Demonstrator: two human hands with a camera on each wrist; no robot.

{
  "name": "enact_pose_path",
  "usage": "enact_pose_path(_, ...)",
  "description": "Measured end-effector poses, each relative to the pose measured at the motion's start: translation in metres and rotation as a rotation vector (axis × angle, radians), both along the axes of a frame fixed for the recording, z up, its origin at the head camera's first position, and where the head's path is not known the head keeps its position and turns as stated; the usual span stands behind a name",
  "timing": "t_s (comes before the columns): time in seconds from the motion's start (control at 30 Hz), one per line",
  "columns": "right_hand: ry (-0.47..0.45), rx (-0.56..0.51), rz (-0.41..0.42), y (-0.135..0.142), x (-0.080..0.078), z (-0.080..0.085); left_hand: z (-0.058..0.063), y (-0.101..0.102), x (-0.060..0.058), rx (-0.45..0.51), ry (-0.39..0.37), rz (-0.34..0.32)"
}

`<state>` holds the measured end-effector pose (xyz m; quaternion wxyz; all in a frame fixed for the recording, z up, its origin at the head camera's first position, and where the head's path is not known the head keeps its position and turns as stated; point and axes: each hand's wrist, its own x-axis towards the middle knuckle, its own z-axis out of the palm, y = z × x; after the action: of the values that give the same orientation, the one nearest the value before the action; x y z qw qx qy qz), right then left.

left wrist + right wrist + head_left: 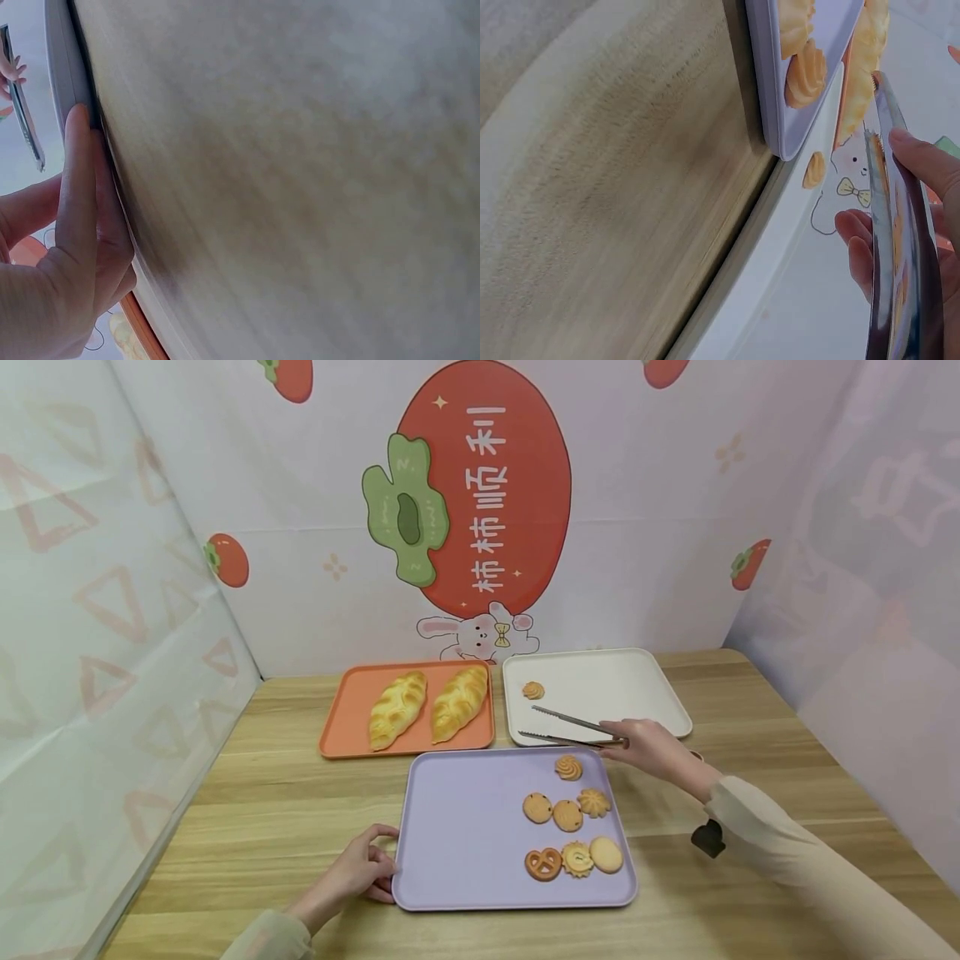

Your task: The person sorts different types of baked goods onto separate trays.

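Hands: gripping tongs (577, 721) in right hand (660, 752), touching lilac tray (465, 827) with unclenched left hand (356, 867). Could crack far swirl cookie (533, 691), left of right hand, by over-squeezing.

TEXT: white 柿柿顺利 (487, 497) | ON: red persimmon (525, 485) printed on backdrop (637, 527) | READS: bottom to top

Surface: we see a wood-grain table (247, 827) | back left: orange tray (351, 710) | back right, beside it: white tray (622, 685) | in front of both: lavender tray (465, 827)
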<state>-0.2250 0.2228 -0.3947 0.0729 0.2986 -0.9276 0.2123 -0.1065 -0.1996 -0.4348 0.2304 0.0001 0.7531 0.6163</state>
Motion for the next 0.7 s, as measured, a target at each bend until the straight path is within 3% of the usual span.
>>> enact_pose_path(0.27, -0.036, 0.011, -0.009, 0.003, 0.013, 0.002, 0.0, 0.0, 0.0, 0.002, 0.002, 0.0)
enact_pose_path(0.7, -0.008, 0.029, -0.018, 0.009, 0.029, 0.002, -0.001, -0.001, 0.0, 0.008, 0.001, -0.005)
